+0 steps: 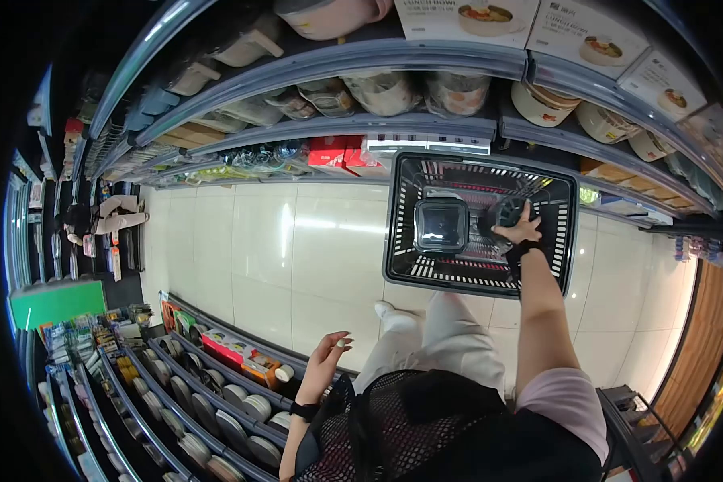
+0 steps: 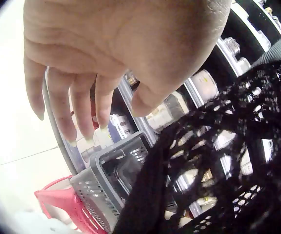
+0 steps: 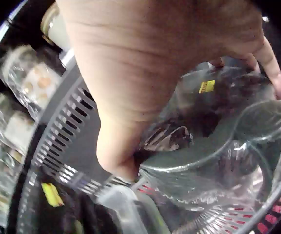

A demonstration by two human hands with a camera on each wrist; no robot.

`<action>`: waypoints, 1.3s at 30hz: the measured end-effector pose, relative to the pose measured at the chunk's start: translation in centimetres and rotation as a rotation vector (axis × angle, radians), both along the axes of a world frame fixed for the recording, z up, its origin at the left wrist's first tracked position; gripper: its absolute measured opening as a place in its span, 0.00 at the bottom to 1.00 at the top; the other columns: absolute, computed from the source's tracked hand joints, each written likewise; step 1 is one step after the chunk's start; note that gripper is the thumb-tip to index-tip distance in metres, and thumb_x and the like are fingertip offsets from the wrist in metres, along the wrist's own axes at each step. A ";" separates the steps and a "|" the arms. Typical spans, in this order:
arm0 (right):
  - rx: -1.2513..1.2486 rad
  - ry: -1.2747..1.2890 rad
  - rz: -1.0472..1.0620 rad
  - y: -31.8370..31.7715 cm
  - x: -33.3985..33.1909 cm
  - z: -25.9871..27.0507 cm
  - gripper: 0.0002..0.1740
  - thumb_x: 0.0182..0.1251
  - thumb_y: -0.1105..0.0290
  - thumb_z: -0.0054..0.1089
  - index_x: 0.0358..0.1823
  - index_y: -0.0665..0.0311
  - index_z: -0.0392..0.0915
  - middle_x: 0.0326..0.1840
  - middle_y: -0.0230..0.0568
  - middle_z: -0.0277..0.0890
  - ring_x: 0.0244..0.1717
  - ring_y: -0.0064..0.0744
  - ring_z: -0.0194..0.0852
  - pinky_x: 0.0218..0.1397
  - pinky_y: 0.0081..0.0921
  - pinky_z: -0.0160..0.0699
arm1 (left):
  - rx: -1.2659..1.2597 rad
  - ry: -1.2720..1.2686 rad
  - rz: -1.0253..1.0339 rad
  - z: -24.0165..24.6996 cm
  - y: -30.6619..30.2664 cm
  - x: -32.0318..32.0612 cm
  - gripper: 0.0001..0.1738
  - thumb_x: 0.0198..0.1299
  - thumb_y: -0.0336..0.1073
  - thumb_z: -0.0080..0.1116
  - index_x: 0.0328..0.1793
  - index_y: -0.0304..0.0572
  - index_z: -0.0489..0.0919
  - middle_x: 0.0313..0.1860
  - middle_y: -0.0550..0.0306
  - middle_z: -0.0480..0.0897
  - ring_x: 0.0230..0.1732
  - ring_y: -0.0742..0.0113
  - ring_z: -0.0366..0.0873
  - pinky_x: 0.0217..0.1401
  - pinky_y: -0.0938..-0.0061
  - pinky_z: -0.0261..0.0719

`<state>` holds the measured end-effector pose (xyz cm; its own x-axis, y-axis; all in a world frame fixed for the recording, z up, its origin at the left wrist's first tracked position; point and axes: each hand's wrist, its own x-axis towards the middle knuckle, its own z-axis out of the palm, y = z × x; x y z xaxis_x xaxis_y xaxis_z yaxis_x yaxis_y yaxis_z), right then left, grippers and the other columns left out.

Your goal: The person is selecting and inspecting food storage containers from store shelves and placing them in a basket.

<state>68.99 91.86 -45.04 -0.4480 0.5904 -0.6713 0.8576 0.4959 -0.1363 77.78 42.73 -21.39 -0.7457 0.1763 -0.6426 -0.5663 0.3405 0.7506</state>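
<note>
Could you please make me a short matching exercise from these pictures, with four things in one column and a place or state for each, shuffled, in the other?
Column one
1. Right hand
2. Left hand
3. Square container
4. Lunch bowl boxes

Column two
A. Standing on a shelf at the top of the head view
B. Held in the air, gripping nothing
C. Gripping a wrapped container with a yellow sticker
D. Lying in the left half of the basket, as the head view shows it

Right pairs: 1-C, 2-B, 3-D, 4-A
</note>
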 end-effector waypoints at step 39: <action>-0.864 0.882 1.643 -58.7 4.8 36.6 0.46 0.53 0.59 0.74 0.74 0.56 0.60 0.77 0.60 0.50 0.75 0.59 0.54 0.74 0.43 0.61 | 0.768 0.147 0.768 0.7 -31.7 10.5 0.30 0.73 0.57 0.38 0.61 0.38 0.71 0.52 0.47 0.82 0.48 0.62 0.83 0.58 0.65 0.80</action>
